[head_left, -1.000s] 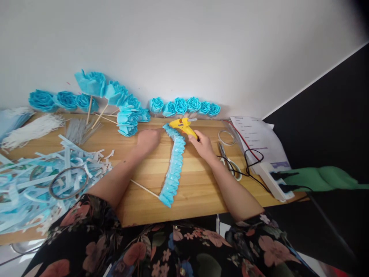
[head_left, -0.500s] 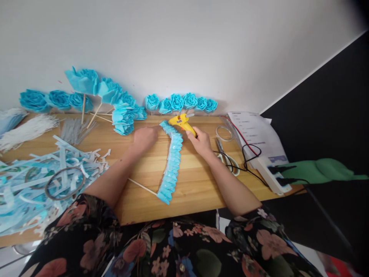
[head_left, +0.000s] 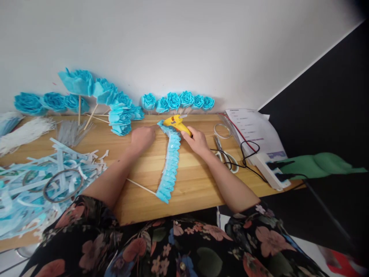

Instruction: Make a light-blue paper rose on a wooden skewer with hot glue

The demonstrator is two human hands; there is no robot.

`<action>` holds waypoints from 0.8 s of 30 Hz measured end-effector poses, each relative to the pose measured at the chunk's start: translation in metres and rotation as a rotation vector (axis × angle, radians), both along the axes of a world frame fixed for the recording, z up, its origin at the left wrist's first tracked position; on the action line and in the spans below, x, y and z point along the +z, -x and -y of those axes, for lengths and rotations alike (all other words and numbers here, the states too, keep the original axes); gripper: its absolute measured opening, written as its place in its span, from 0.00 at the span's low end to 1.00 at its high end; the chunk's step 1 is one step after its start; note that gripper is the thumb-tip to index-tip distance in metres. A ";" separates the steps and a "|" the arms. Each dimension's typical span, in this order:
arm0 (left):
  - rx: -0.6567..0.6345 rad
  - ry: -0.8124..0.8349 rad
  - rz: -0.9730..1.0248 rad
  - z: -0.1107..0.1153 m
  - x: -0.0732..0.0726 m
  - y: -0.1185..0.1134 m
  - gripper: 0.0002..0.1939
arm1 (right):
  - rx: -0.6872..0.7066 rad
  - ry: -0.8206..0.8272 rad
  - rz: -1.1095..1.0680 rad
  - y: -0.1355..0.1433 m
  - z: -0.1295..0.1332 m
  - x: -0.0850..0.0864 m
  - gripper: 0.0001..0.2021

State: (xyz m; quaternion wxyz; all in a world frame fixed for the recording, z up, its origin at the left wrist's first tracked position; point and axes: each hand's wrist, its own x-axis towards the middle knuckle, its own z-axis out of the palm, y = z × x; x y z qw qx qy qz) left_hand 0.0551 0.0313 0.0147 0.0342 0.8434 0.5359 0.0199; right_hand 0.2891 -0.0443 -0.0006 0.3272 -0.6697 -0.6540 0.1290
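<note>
- Lying lengthwise at the frame's centre on the wooden table [head_left: 198, 184], a pleated blue paper strip [head_left: 170, 161] is kept flat for gluing, a thin wooden skewer [head_left: 141, 186] joined at its lower end.
- The strip's upper end is pinned by the left hand [head_left: 142, 137], fingers curled down onto it.
- A yellow glue gun [head_left: 176, 122] is gripped by the right hand [head_left: 197, 141], nozzle directed at that end.
- Finished blue paper roses [head_left: 178, 101] are lined against the wall above; scissors [head_left: 225, 155] lie at the right.
- Printing on the paper sheet [head_left: 250, 127], upper right, cannot be read.

Yellow glue gun [head_left: 176, 123] tilted over the far end of a long pleated blue paper strip [head_left: 170, 161].
</note>
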 end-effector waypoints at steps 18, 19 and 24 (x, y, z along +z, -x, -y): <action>0.023 0.029 -0.022 0.002 0.006 -0.001 0.27 | -0.036 -0.012 -0.027 -0.001 -0.003 0.000 0.15; 0.023 0.030 -0.022 0.003 0.006 -0.001 0.27 | -0.047 -0.014 -0.051 -0.002 -0.003 0.000 0.15; 0.009 0.019 0.003 0.003 0.005 0.000 0.28 | -0.032 -0.057 -0.320 -0.008 0.000 0.004 0.18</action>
